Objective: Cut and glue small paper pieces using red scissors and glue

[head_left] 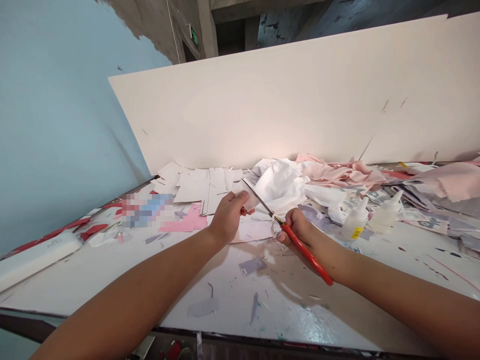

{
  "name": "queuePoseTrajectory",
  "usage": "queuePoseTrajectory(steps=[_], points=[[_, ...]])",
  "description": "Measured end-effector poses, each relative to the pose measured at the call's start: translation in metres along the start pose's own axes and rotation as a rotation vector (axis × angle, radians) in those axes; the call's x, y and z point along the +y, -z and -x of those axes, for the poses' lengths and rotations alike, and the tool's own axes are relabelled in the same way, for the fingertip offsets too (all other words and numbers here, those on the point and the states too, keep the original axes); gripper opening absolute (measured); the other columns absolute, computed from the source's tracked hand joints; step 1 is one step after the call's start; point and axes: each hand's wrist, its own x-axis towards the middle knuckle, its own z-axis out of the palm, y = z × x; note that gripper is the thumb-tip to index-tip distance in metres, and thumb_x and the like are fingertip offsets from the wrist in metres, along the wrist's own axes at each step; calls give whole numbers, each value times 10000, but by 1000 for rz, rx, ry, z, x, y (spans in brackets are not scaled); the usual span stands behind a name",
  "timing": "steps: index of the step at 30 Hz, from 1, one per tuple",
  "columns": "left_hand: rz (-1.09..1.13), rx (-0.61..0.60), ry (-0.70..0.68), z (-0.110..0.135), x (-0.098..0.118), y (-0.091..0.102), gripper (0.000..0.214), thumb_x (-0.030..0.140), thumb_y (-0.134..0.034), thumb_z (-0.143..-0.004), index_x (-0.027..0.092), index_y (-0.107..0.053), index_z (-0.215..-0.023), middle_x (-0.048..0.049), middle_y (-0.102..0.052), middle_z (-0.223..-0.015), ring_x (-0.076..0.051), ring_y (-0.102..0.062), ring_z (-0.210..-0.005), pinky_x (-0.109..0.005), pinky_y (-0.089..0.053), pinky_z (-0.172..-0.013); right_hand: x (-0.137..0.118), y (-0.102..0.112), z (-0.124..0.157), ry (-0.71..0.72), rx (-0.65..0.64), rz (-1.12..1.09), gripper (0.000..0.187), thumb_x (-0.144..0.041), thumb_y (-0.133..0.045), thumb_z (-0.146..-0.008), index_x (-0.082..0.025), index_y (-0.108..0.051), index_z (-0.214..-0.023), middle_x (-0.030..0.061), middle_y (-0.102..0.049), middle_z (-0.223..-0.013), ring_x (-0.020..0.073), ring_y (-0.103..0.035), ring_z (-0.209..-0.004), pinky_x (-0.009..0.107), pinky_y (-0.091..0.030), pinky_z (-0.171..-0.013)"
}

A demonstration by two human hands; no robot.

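Red-handled scissors (308, 256), one pair, sit at centre frame; remotely, I see my right hand (305, 235) gripping them, my left hand (229, 214) pinching one pale scrap (252, 201). Two squeeze bottles (354, 221) stand right of centre.

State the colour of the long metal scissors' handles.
Orange-red scissor handles; they show best in the head view.

Green sign (194, 36) illegible, yellow bottle label (357, 233) unreadable
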Motion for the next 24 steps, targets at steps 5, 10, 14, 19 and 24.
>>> queuePoseTrajectory(steps=[5,10,14,19,24], points=[[7,31,4,1,2,-2,262,359,-551,-746,167,-475,-585,23,-463,-546,-90,-441,-537,-255,-358,-578,3,-1,-1,19,24,28,254,-285,-440,-790,-245,-192,-749,-84,-372,-608,82,-354,-490,220,-315,-460],[5,39,13,0,2,-2,280,361,-567,-739,165,-461,-567,32,-444,-512,-94,-444,-535,-257,-366,-580,3,-2,-1,-3,42,43,243,-276,-449,-781,-240,-211,-744,-73,-403,-612,77,-360,-493,211,-302,-449],[-5,44,17,-1,1,-1,269,366,-569,-737,161,-477,-590,29,-464,-522,-96,-464,-542,-254,-358,-577,1,-1,-1,13,47,75,234,-291,-440,-796,-238,-220,-736,-75,-384,-587,88,-375,-509,222,-306,-472],[-37,19,21,1,3,-1,268,352,-533,-762,155,-462,-594,26,-463,-540,-89,-467,-544,-254,-352,-590,-2,0,-1,-47,37,86,273,-354,-464,-795,-234,-233,-714,-69,-426,-575,81,-353,-487,218,-297,-455],[-58,6,17,1,5,-3,263,331,-507,-774,153,-459,-585,26,-451,-539,-83,-453,-537,-251,-341,-583,0,0,-1,-69,12,33,284,-379,-478,-789,-232,-245,-719,-74,-407,-559,74,-344,-469,206,-287,-426]])
